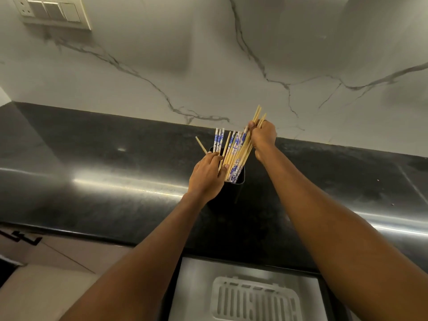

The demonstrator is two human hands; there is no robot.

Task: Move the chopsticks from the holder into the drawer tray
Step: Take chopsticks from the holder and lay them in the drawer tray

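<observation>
Gripping pale wooden chopsticks near their tops with right hand, pinching a few lower with left hand — lower ends in the tall black holder. Light, stiff, slippery — bunch tightly.

The tabletop is a dark, speckled stone slab with a glossy finish, running left to right below a white veined wall. A bright band of reflected light streaks across it. 1 black holder stands upright on it, about midway across. 2 tiny crumbs lie on the right side, well apart from the holder. Below the front edge, an open drawer carries 1 white slotted tray.
</observation>
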